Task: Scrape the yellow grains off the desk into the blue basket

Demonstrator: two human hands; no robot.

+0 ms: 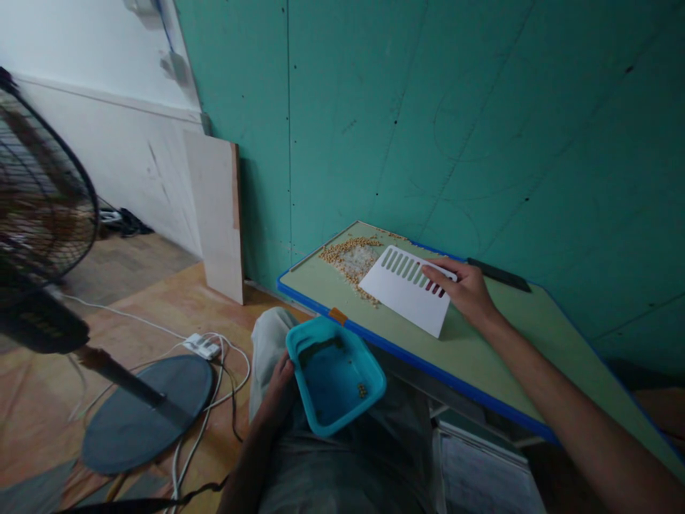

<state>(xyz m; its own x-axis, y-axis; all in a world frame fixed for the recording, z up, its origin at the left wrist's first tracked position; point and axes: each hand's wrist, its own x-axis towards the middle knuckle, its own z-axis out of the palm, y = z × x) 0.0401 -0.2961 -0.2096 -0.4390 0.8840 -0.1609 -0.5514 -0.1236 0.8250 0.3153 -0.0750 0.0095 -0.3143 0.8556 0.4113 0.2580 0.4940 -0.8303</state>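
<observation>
My right hand (pixel 464 287) grips the top edge of a white slotted scraper card (pixel 405 291), which stands tilted on the green table (pixel 497 335). A pile of tan grains (pixel 350 257) lies just left of the card near the table's far left corner. My left hand (pixel 278 389) holds a teal plastic tray (pixel 336 375) on my lap, below the table's blue front edge. A few grains lie inside the tray.
A teal wall (pixel 454 107) rises behind the table. A dark flat object (pixel 497 273) lies at the table's back. A standing fan (pixel 37 235) with its round base, a power strip (pixel 202 345) with cables, and a leaning board (pixel 214 214) occupy the floor at left.
</observation>
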